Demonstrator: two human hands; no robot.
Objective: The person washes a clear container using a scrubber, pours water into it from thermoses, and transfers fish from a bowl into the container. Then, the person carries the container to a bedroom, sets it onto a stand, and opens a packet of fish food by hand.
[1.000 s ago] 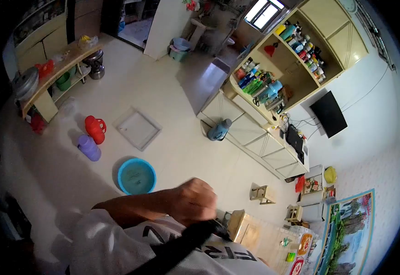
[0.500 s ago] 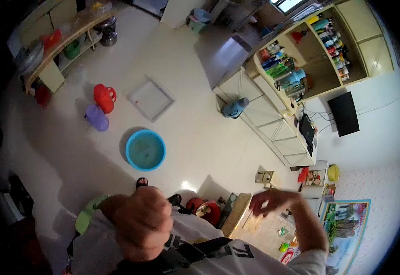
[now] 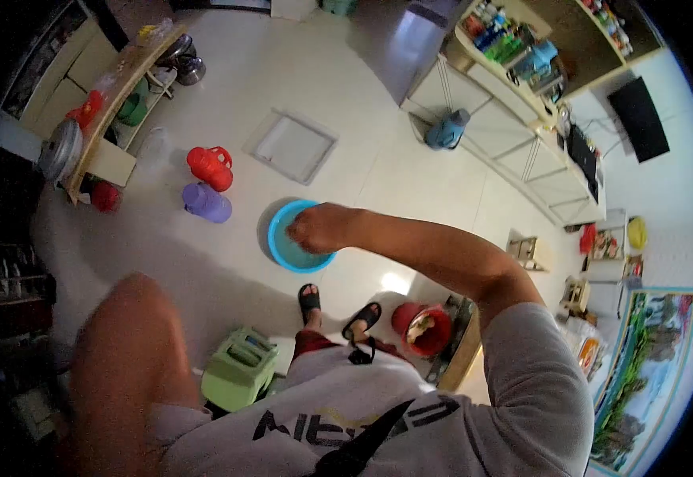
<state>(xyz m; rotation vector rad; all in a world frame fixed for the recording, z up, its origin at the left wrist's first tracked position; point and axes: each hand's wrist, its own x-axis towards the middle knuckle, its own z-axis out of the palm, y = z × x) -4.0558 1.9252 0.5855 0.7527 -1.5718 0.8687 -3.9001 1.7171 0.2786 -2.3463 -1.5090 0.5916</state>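
My right arm stretches across the view, and my right hand (image 3: 320,229) appears over the right part of a round blue basin (image 3: 276,248) on the floor. Its fingers are curled and point down; whether they hold something is hidden. I cannot tell if the hand touches the basin or hangs above it. The basin seems to contain water. On the left, my other arm is bent close to the camera and blurred, and its hand is out of the picture.
A purple jug (image 3: 207,203) and a red jug (image 3: 210,168) stand beside a flat framed tray (image 3: 294,148). A green plastic stool (image 3: 241,369) and a red bucket (image 3: 422,329) flank my sandalled feet. A blue flask (image 3: 447,129) stands by the cabinets (image 3: 505,127).
My right hand has moved left from beside the table to over the basin. My left fist has left the view, leaving a bent arm at left. The view has shifted.
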